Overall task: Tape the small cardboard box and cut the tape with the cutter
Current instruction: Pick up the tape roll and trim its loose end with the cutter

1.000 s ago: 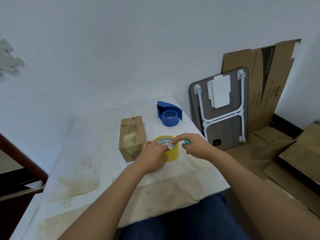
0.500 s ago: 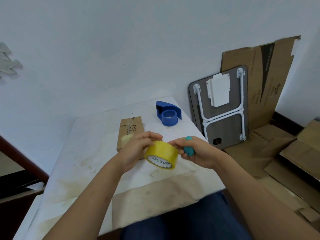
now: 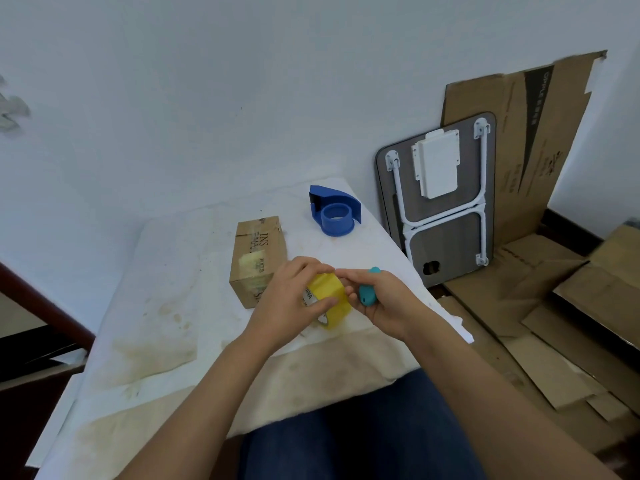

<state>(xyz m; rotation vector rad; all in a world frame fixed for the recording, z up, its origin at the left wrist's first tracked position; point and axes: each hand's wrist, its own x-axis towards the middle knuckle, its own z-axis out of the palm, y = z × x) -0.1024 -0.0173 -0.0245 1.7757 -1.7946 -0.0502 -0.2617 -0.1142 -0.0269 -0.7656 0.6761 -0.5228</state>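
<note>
A small brown cardboard box (image 3: 258, 252) lies on the white table (image 3: 166, 306), with a patch of tape on its top. In front of it my left hand (image 3: 289, 301) grips a yellow roll of tape (image 3: 329, 297), held above the table and tilted. My right hand (image 3: 384, 304) holds a small teal cutter (image 3: 367, 292) in its palm, while its fingertips touch the top of the roll. The box's near right corner is hidden behind my left hand.
A blue tape dispenser (image 3: 334, 213) stands at the table's back right. A folded grey lap table (image 3: 440, 199) leans on the wall to the right, with flattened cardboard (image 3: 540, 306) behind it and on the floor. A dark wooden rail (image 3: 38, 306) runs at the left.
The tape roll was lifted off the table and turned in my left hand. My right hand, with the cutter, has come closer so its fingertips touch the roll.
</note>
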